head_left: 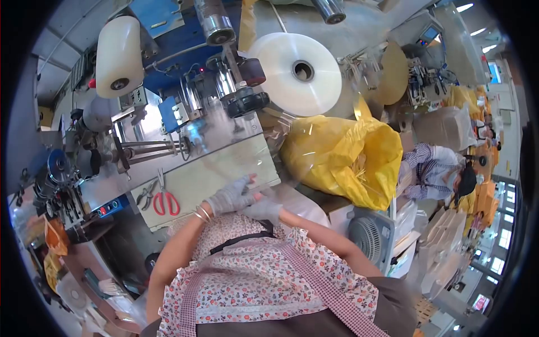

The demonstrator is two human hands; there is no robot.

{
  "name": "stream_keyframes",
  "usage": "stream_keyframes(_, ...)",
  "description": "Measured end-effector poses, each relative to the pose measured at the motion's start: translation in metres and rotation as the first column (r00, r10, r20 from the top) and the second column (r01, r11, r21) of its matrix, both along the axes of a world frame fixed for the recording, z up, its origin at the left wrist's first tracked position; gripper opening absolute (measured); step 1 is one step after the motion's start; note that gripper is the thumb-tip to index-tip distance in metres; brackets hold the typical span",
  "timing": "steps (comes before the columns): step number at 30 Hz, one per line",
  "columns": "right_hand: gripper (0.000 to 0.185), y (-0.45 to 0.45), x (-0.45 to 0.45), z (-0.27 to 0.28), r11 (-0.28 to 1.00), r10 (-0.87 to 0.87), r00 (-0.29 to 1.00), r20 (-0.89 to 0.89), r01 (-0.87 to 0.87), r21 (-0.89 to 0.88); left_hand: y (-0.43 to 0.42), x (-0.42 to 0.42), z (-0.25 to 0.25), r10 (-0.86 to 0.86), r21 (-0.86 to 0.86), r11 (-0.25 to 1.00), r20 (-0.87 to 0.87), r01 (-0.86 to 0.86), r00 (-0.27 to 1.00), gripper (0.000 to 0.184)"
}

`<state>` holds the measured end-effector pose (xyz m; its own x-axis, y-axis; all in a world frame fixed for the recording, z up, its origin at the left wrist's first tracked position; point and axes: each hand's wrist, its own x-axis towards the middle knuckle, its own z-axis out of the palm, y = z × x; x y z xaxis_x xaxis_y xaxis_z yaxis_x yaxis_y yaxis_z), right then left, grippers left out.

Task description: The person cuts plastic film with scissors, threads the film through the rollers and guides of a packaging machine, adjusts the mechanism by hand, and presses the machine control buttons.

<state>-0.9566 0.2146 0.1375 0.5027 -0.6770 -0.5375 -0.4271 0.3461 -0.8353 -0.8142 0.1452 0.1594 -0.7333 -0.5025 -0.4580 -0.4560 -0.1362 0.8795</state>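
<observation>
My left hand (227, 196), in a grey glove with bare fingertips and bangles at the wrist, is over the near edge of a pale work board (210, 165). Its fingers stretch out to the right, apart, and hold nothing I can see. Close against it, my right hand (263, 209), gloved the same way, lies low in front of the floral apron (258, 275). Its thumb stands away from the other fingers, which are partly hidden by the left hand. On the board's left part lie red-handled scissors (166, 203) and small dark-handled pliers or nippers (146, 194).
Beyond the board stands a machine with metal rollers (224, 84) and a white film roll (119, 56). A big roll of clear film (269, 73) lies at the back. To the right are a yellow bag (337, 154), a fan (368, 238) and a seated co-worker (441, 171).
</observation>
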Motion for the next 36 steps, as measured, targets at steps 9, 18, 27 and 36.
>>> stream_keyframes(9, 0.034, -0.010, -0.002, -0.027, 0.997, -0.029, 0.990, 0.136, 0.039, -0.072, 0.002, 0.043, 0.014, 0.084, 0.083, 0.993, -0.010, -0.083, 0.996, 0.058)
stream_keyframes(18, 0.044, 0.015, -0.015, -0.066, 0.969, -0.045, 0.990, 0.137, 0.077, -0.234, 0.002, -0.003, 0.040, 0.196, -0.173, 0.961, -0.117, -0.215, 0.974, 0.065)
stream_keyframes(27, 0.042, -0.009, -0.018, -0.046, 0.898, -0.401, 0.899, -0.177, 0.424, 0.117, 0.015, 0.191, -0.116, 0.767, -0.602, 0.640, 0.537, -0.477, 0.351, 0.041)
stream_keyframes(36, 0.036, -0.020, -0.002, 0.019, 0.898, -0.438, 0.840, -0.320, 0.391, -0.205, 0.037, 0.208, -0.102, 0.667, -0.550, 0.731, 0.700, -0.404, 0.254, 0.057)
